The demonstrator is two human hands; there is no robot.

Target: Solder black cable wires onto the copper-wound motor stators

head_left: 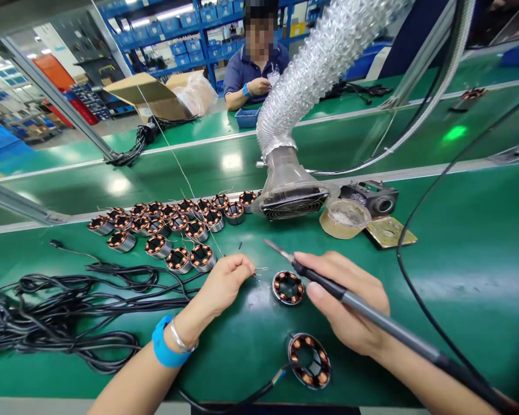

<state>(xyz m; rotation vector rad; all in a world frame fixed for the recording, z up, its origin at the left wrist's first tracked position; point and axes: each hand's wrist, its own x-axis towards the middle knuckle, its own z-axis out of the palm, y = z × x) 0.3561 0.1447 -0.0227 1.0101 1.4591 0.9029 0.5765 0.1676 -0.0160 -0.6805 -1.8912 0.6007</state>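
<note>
My right hand (pixel 350 300) holds a soldering iron (pixel 324 282) like a pen, its tip pointing up and left over the green bench. With thumb and fingertips pinched, my left hand (pixel 229 279) grips thin wire ends (pixel 262 269); what else is in the pinch is hidden. A copper-wound motor stator (pixel 278 295) lies just right of those wires, below the iron's tip. Nearer to me sits a second stator (pixel 322 377), with a black cable (pixel 259 392) whose coloured wires reach its rim.
Several stators (pixel 201 256) stand in rows at the back left. Black cables (pixel 69 311) are heaped at the left. A fume duct (pixel 294 190) hangs above the bench, beside a tape roll (pixel 346 222) and an iron stand (pixel 378 199). A co-worker (pixel 259 63) sits opposite.
</note>
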